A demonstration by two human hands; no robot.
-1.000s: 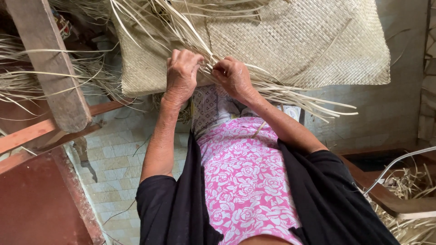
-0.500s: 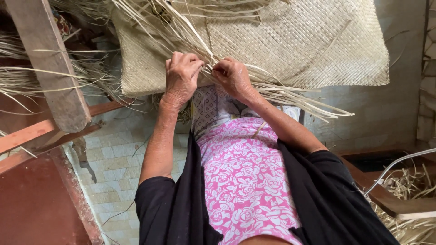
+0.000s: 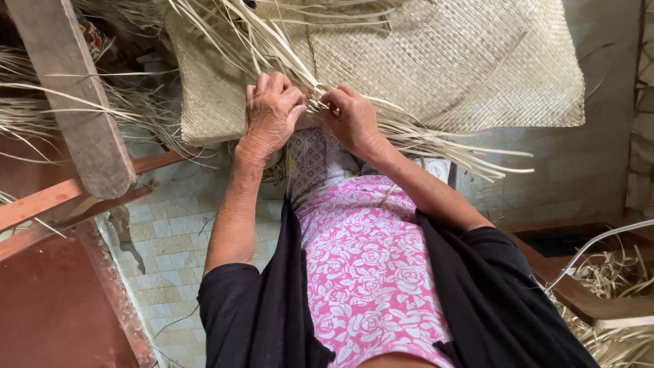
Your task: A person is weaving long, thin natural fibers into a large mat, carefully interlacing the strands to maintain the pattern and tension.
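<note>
A large pale woven straw mat [image 3: 449, 65] lies across my lap and reaches away from me. Loose flat straw strips [image 3: 436, 140] stick out of its near edge and fan to the right. My left hand [image 3: 271, 112] presses on the mat's near edge, fingers curled over the strips. My right hand [image 3: 351, 119] sits just beside it, pinching strips at the weaving edge. Both hands nearly touch. Under them show my pink flowered dress [image 3: 368, 266] and black sleeves.
A thick wooden post [image 3: 75, 95] slants at the left, with reddish wooden rails [image 3: 82, 187] below it. Loose straw [image 3: 41, 116] lies at the far left and in a heap [image 3: 613, 272] at the lower right. Pale floor tiles [image 3: 170, 245] lie beneath.
Both hands stay at the mat's near edge; the fingers have shifted slightly among the strips. The view has hardly moved.
</note>
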